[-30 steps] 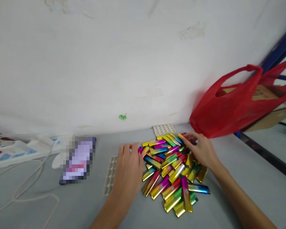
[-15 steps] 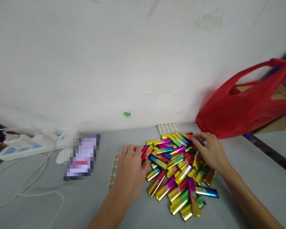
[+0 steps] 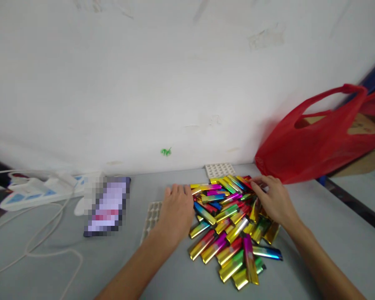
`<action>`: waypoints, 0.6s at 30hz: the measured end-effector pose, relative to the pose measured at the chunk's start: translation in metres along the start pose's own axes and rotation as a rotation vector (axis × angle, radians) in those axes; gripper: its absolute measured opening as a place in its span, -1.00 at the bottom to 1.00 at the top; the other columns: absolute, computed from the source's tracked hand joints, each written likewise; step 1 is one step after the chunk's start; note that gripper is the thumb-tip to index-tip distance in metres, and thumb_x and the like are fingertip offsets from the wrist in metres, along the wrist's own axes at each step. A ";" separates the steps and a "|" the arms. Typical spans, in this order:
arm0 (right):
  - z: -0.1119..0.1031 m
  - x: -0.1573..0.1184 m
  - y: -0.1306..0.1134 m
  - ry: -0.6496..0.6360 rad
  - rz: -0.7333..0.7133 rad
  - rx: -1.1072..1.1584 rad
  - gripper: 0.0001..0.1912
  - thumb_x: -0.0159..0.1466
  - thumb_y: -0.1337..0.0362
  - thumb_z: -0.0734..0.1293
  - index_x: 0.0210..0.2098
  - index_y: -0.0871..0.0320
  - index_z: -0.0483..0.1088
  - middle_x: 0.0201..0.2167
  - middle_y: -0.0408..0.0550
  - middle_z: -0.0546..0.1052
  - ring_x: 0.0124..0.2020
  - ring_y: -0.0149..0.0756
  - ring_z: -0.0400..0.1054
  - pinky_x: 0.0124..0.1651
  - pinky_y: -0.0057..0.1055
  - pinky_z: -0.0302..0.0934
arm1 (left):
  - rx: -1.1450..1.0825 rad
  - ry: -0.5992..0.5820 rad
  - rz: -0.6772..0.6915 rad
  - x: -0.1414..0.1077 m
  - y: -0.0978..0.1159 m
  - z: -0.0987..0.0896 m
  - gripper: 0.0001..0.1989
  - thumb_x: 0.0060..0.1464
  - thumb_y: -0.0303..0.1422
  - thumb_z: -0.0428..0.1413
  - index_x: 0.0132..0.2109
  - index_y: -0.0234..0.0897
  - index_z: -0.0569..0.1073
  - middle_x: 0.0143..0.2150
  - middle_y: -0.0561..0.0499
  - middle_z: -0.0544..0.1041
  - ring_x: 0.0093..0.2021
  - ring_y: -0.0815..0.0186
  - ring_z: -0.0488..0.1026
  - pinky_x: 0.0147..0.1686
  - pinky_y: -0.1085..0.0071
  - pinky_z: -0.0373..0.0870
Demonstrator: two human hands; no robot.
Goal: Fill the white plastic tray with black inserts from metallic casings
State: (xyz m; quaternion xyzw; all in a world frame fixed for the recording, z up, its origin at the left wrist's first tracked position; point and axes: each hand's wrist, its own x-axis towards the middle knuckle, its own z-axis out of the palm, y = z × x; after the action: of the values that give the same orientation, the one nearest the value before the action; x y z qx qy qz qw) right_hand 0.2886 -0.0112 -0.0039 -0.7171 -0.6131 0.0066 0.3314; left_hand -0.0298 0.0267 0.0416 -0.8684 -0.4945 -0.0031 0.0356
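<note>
A loose pile of shiny lighters point(image 3: 234, 227) in gold, red, purple, green and blue lies on the grey table. My left hand point(image 3: 177, 212) is at the pile's left edge, back upward, fingers close together and curled down. It hides what is beneath it, and I cannot make out what it holds. At the far right of the pile, my right hand point(image 3: 273, 198) has its thumb and fingertips closed at the end of a red lighter point(image 3: 245, 182). A white gridded tray point(image 3: 150, 216) is partly covered by my left hand, and a second gridded tray point(image 3: 219, 170) lies behind the pile.
A red plastic bag point(image 3: 306, 146) with cardboard inside stands at the right against the wall. On the left are a phone point(image 3: 108, 206), a white power strip point(image 3: 28, 196) and loose white cables point(image 3: 54, 252). The white wall point(image 3: 175, 83) rises directly behind the table.
My left hand has turned flatter and moved slightly up over the left edge of the pile, covering lighters seen there before. My right hand stays at the same red lighter. The view has shifted slightly.
</note>
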 end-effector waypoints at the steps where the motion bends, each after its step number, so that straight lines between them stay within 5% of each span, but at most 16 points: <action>1: 0.000 0.000 0.000 -0.001 0.000 0.000 -0.63 0.48 0.03 0.27 -0.19 0.09 0.63 -0.21 0.14 0.70 -0.15 0.09 0.50 -0.01 -0.04 0.31 | 0.015 -0.007 0.010 0.002 -0.001 0.000 -0.73 0.28 -0.53 0.26 0.10 -0.38 0.57 0.01 -0.37 0.64 0.03 -0.24 0.52 0.03 -0.02 0.39; 11: -0.001 0.000 -0.001 -0.016 0.004 -0.001 -0.64 0.49 0.06 0.27 -0.19 0.11 0.64 -0.19 0.14 0.70 -0.11 0.09 0.47 0.03 -0.04 0.28 | 0.144 -0.028 0.059 0.004 -0.004 0.001 -0.49 0.34 -0.69 0.06 0.38 -0.50 0.44 0.19 -0.46 0.62 0.10 -0.19 0.55 0.06 0.00 0.38; 18: -0.001 -0.001 -0.003 -0.006 0.005 0.002 -0.63 0.49 0.07 0.27 -0.19 0.13 0.64 -0.19 0.14 0.69 -0.11 0.08 0.47 0.03 -0.06 0.27 | 0.192 0.002 0.049 0.005 -0.009 0.009 -0.43 0.38 -0.70 0.06 0.48 -0.64 0.34 0.09 -0.45 0.66 0.07 -0.18 0.59 0.04 0.02 0.44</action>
State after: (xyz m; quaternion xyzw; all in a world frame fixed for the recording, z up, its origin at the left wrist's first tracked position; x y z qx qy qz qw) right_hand 0.2862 -0.0121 -0.0018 -0.7183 -0.6124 0.0101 0.3301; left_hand -0.0355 0.0363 0.0336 -0.8728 -0.4712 0.0440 0.1192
